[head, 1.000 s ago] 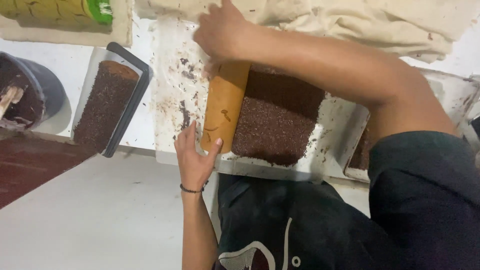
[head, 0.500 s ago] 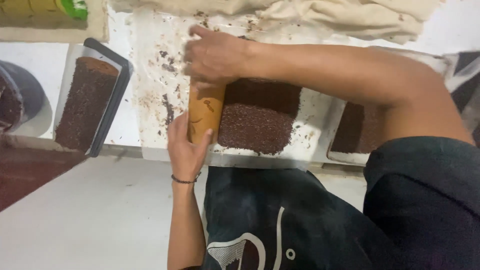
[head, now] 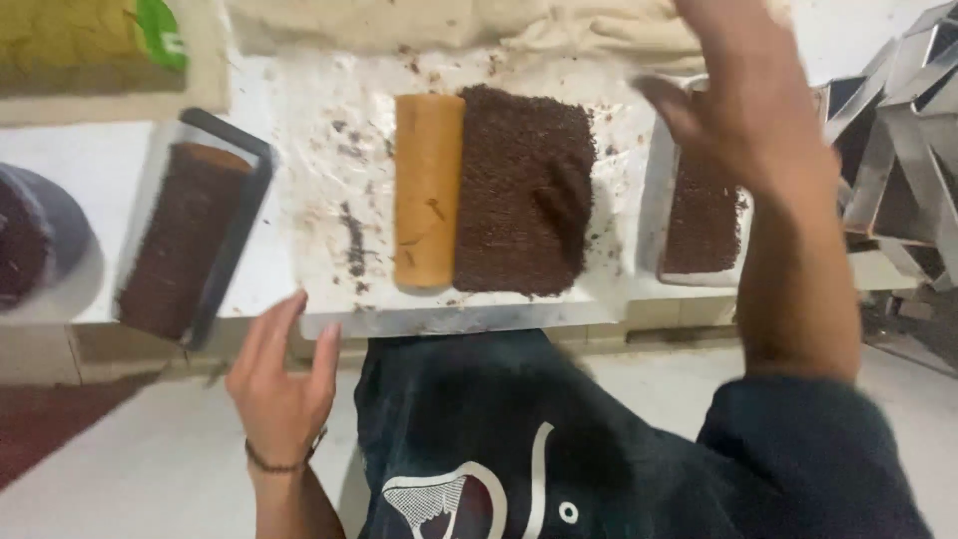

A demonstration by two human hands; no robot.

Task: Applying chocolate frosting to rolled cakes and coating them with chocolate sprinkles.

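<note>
A tan cake roll (head: 428,190) lies on a white board (head: 329,200), touching the left edge of a bed of dark chocolate sprinkles (head: 524,190). My left hand (head: 282,384) hovers open below the board's front edge, holding nothing. My right hand (head: 748,110) is raised, blurred, above the right side, fingers spread, over a tray of sprinkles (head: 704,215). Neither hand touches the roll.
A sprinkle-coated roll sits in a dark tray (head: 190,235) on the left. A dark round bowl (head: 35,240) lies at the far left. A green-wrapped package (head: 95,40) is at the top left. Crumpled cloth (head: 499,25) lies behind the board. Metal frames (head: 898,130) stand at right.
Both hands have let go of the tan roll. The left hand dropped below the board; the right hand lifted away to the right. The roll now lies alone beside the sprinkles.
</note>
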